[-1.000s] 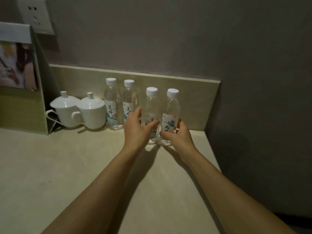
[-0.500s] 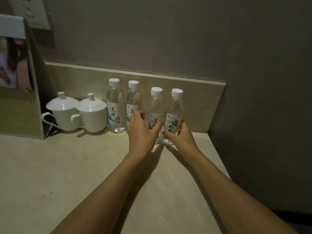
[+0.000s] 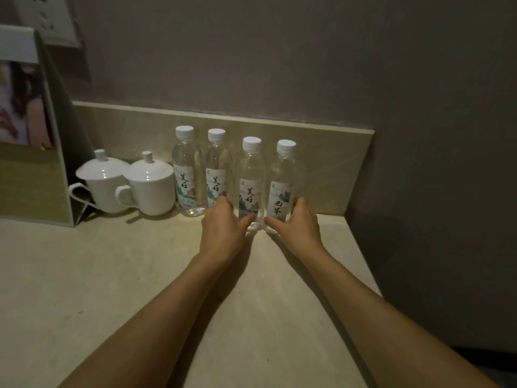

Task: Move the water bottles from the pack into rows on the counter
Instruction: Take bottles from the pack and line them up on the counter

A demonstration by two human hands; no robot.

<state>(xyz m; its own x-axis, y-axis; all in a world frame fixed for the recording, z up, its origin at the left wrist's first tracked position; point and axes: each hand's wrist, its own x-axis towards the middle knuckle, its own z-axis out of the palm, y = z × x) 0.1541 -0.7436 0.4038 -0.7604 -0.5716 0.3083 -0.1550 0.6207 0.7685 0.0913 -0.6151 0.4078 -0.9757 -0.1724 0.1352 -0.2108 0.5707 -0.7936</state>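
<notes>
You're at the placing step: your left hand [image 3: 223, 228] grips the third bottle [image 3: 251, 182] and your right hand [image 3: 299, 225] the fourth bottle [image 3: 282, 182], fingers curled low round each, both upright on the counter [image 3: 140, 275] (pack unseen). Next, judge alignment, then release.

Beige counter [image 3: 84, 289]: four bottles [image 3: 250, 180], two lidded cups [image 3: 151, 183], stand [image 3: 30, 175].

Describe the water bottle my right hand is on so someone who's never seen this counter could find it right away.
Start at the counter's back corner, where four capped bottles stand along the low backsplash to the right of two white lidded cups. Take the bottle furthest right, nearest the side wall. Its label shows different characters from the other three, and the right hand grips its base.
</notes>
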